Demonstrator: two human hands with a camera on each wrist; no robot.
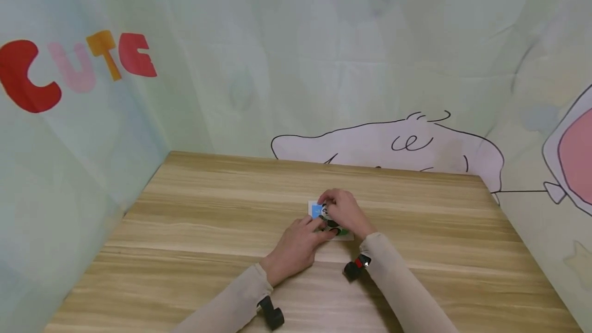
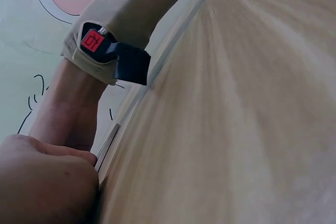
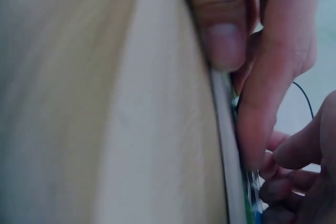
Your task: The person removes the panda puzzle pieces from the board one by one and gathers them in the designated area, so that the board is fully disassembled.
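Observation:
On the table (image 1: 208,230) lies a small flat picture board (image 1: 316,210) with a pale border, a blue patch, green at the bottom and a black-and-white panda. My left hand (image 1: 296,248) rests on its left and near side, thumb and index finger stretched across the panda. In the right wrist view the left thumb (image 3: 226,45) lies along the board's edge. My right hand (image 1: 344,212) arches over the upper part, its curled fingertips pinching at the panda's head. The right fingertips (image 3: 283,158) meet close to the left index tip and largely hide the panda piece between them.
A wrist camera (image 1: 353,270) sticks out from the right sleeve, another (image 1: 272,315) from the left sleeve. Behind the table's far edge hangs a printed cloth (image 1: 296,66) with cartoon drawings and coloured letters.

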